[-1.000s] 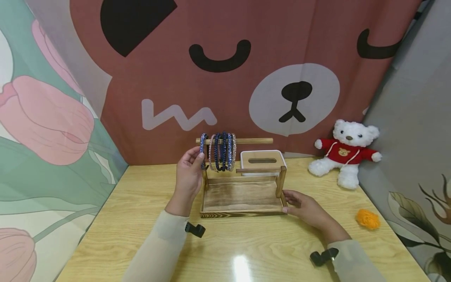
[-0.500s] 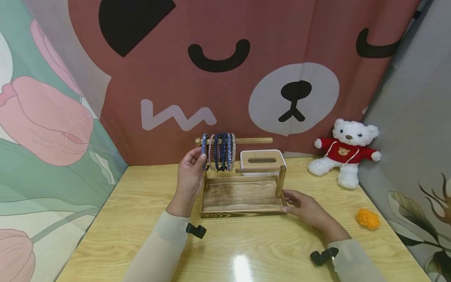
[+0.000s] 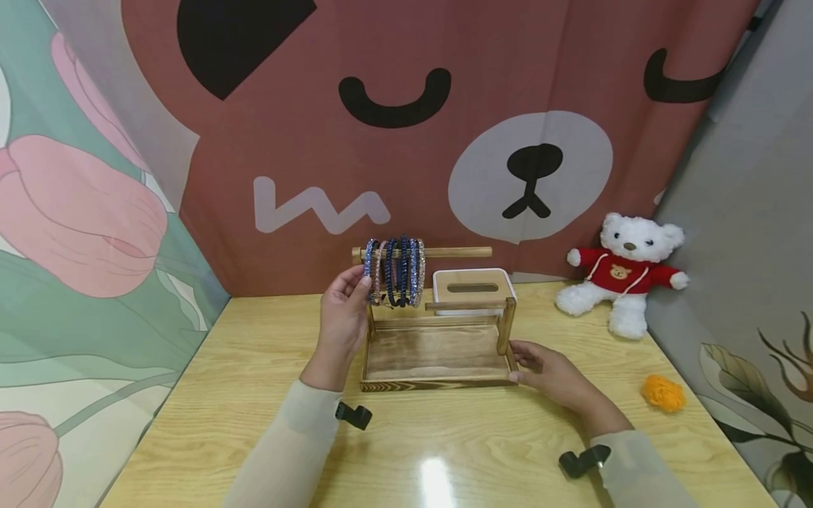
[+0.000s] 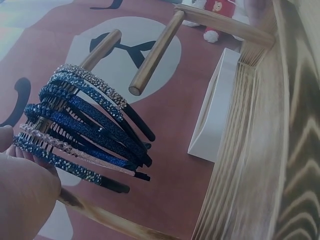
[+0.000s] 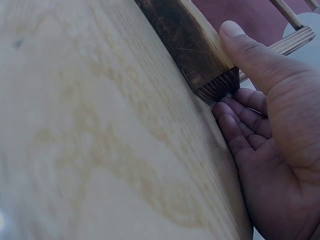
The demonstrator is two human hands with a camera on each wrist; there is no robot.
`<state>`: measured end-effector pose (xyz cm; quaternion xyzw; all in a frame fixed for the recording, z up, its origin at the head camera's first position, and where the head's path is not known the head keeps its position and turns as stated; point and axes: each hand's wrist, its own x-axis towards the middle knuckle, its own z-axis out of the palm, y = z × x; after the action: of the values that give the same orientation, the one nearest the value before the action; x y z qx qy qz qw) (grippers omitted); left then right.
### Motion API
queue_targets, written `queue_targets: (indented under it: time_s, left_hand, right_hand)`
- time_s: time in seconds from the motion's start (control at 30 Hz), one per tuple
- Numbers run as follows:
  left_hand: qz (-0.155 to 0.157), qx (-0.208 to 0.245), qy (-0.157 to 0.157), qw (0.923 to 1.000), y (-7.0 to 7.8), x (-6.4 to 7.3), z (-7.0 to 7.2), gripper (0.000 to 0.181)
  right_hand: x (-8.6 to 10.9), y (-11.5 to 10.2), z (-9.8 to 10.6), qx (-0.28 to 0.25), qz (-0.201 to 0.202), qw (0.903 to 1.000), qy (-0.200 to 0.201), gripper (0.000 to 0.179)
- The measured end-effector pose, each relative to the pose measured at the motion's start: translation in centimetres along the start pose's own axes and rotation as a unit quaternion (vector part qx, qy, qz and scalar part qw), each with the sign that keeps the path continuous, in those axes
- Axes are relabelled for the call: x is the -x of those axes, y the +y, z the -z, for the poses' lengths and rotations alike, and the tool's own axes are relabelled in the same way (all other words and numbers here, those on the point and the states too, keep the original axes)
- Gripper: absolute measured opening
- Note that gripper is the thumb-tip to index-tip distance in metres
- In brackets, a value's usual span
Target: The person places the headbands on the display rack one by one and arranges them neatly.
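A wooden rack (image 3: 438, 385) stands on the table, with a tray base and two side posts that each bear a horizontal bar. Several glittery headbands (image 3: 403, 271) in blue, dark blue, pink and silver hang side by side on the upper left bar. My left hand (image 3: 341, 310) pinches the outermost one, a blue rhinestone headband (image 4: 75, 170), near the bar's left end. The lower right bar (image 3: 468, 306) carries nothing. At the tray's right side, my right hand (image 3: 549, 374) grips the rim; the right wrist view shows its thumb against the tray corner (image 5: 217, 85) and its fingers curled beside it.
Behind the rack sits a white tissue box (image 3: 473, 279) with a wooden lid. A white teddy bear (image 3: 625, 271) in a red hoodie sits at the back right. Near the table's right edge lies an orange yarn bundle (image 3: 663, 393). Patterned curtains border the table (image 3: 273, 395).
My left hand has shifted slightly right, bringing the blue headband further along the bar, closer to the pink one. The right hand and rack have stayed put.
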<state>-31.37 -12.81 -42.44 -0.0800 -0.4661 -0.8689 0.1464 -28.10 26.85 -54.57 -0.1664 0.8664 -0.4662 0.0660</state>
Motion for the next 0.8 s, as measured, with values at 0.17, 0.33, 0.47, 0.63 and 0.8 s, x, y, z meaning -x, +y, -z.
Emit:
queue_targets:
  time_s: [0.17, 0.33, 0.47, 0.63, 0.8]
  left_hand:
    - [0.004, 0.002, 0.011, 0.9999, 0.0, 0.1, 0.4, 0.022]
    - [0.008, 0.007, 0.034, 0.9994, -0.4, 0.3, 1.8, 0.018]
    - [0.022, -0.003, 0.059, 0.9980, -0.7, 0.7, 3.6, 0.015]
    - [0.033, -0.145, 0.072, 0.9863, -1.0, 1.4, 6.3, 0.018]
    - [0.009, -0.399, 0.046, 0.9158, -1.0, 2.2, 9.6, 0.037]
  right_hand:
    - [0.0, -0.1, 0.0, 0.001, -0.003, 1.0000, 0.000, 0.072]
    - [0.2, -0.2, -0.1, 0.003, -0.003, 1.0000, 0.001, 0.070]
    - [0.3, -0.1, -0.4, 0.012, -0.008, 0.9999, 0.002, 0.070]
    - [0.0, 0.4, 0.0, 0.017, -0.014, 0.9997, 0.007, 0.070]
    - [-0.2, 0.7, 0.3, 0.017, -0.019, 0.9997, -0.002, 0.072]
